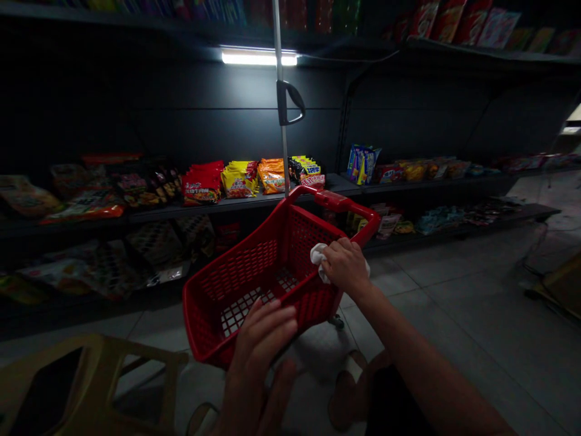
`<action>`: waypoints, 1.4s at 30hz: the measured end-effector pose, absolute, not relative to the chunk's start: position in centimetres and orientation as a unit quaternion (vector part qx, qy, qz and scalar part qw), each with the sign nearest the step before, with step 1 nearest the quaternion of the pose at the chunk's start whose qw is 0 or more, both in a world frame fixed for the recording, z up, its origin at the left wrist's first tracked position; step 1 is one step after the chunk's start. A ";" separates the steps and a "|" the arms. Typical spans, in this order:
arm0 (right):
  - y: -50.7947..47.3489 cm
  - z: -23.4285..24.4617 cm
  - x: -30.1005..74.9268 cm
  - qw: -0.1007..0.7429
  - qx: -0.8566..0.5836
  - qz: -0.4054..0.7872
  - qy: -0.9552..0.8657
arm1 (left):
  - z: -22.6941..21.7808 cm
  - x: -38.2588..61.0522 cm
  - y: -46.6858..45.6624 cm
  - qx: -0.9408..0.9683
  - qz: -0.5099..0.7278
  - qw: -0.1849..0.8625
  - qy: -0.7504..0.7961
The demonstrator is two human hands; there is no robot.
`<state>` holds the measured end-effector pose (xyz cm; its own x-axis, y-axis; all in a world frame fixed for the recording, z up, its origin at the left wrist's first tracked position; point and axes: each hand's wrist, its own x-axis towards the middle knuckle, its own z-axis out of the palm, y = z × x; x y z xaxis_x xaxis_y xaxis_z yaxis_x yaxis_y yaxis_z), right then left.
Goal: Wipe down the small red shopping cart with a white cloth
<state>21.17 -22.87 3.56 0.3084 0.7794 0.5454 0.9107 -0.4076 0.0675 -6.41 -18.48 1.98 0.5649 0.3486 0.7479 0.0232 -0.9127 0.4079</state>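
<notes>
A red plastic shopping cart point(236, 266) with a slotted basket stands in front of me, its curved handle point(333, 200) at the upper right. My right hand point(345, 263) is closed around a crumpled white cloth point(319, 260) at the basket's rim, just below the handle. My left hand point(265, 339) is raised in front of the basket's near side with its fingers stretched out and nothing in it. Whether the left fingers touch the cart I cannot tell. The basket floor shows through as a pale grid.
Shelves behind the cart hold red noodle packets point(202, 181), yellow packets point(239, 179) and other bagged snacks. A thin pole with a black grip point(290, 103) rises behind the cart. At lower left stands a yellowish stool point(97, 363) with a dark phone-like slab point(48, 393) on it.
</notes>
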 end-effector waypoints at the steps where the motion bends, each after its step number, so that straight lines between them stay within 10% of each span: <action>1: -22.6 3.1 20.0 0.132 -0.792 -0.243 -0.545 | 1.6 -5.1 -18.5 0.872 0.437 0.186 0.119; 10: -20.0 -0.2 11.8 0.189 -0.723 -0.114 -0.654 | -2.6 0.0 -15.6 0.917 0.335 0.109 0.186; 23: -24.9 5.4 27.5 0.290 -0.781 -0.335 -0.439 | -2.3 0.5 -11.7 0.922 0.266 0.009 0.281; 31: -21.9 -0.5 15.6 0.215 -0.653 -0.240 -0.686 | -1.1 0.3 -11.0 0.939 0.226 0.028 0.256; 42: -26.7 6.0 27.8 0.233 -0.716 -0.313 -0.578 | -1.5 -2.0 -9.7 0.930 0.288 0.036 0.226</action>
<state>27.82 -26.73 6.05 0.1353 0.6830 0.7178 0.9747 -0.2219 0.0275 -2.01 -9.74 -1.46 0.7317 0.4420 0.5189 0.4000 -0.8948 0.1982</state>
